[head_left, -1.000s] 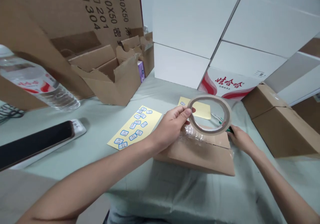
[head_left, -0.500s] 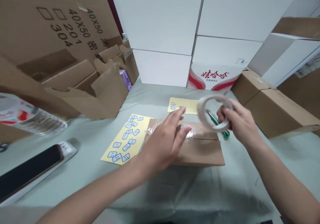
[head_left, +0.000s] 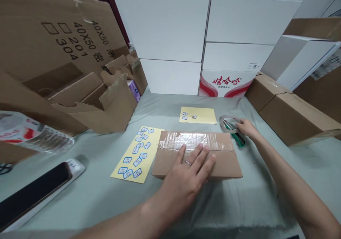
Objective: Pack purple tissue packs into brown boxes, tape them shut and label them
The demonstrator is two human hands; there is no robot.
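Note:
A small cardboard box (head_left: 170,161) lies in front of me, a strip of shiny clear tape along its top. My left hand (head_left: 189,173) rests on the box with its fingers spread, a ring on one of them. To the right of the box, my right hand (head_left: 247,128) grips the edge of a roll of tape (head_left: 222,126), held low at the table. Part of a green utility knife (head_left: 239,140) shows through and below the roll. Left of the box lies a yellow sheet (head_left: 149,161) with several blue-edged stickers; a second yellow sheet (head_left: 205,116) sits behind it.
At left are a phone (head_left: 34,193) on a white stand, a water bottle (head_left: 53,139) on its side and an open carton (head_left: 114,107). White boxes (head_left: 170,77) stand across the back. A long brown carton (head_left: 298,114) borders the right side.
The right hand has lowered the tape roll to the table beside the box, over the utility knife. My left hand has come down from above the box and now lies on its top.

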